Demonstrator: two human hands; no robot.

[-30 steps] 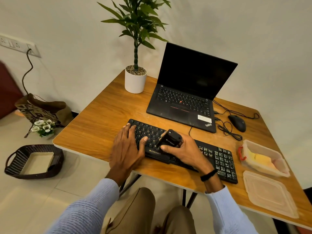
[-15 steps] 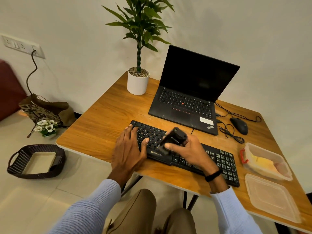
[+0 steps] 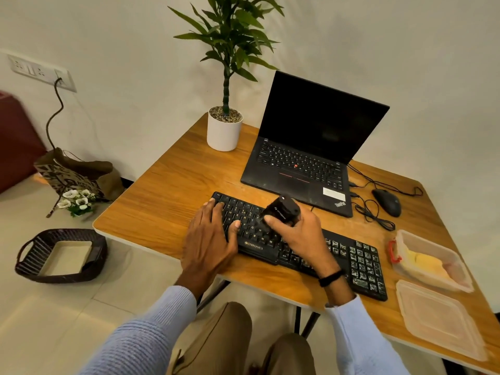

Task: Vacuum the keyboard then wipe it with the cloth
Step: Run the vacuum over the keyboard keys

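A black keyboard (image 3: 359,263) lies across the front of the wooden table (image 3: 167,190). My left hand (image 3: 209,239) rests flat on the keyboard's left end, fingers spread over the keys. My right hand (image 3: 300,234) grips a small black handheld vacuum (image 3: 281,208), tilted with its nozzle down on the keys near the keyboard's middle-left. A yellow cloth (image 3: 424,263) lies inside a clear plastic box (image 3: 457,282) at the table's right edge.
An open black laptop (image 3: 311,155) stands behind the keyboard, with a potted plant (image 3: 224,131) to its left and a wired mouse (image 3: 387,203) to its right. The box's lid (image 3: 438,320) lies at the front right. A dark basket (image 3: 62,255) and a bag (image 3: 73,174) sit on the floor.
My right hand has slid the vacuum a little farther back along the keys, toward the laptop. My left hand stays pressed on the keyboard's left end.
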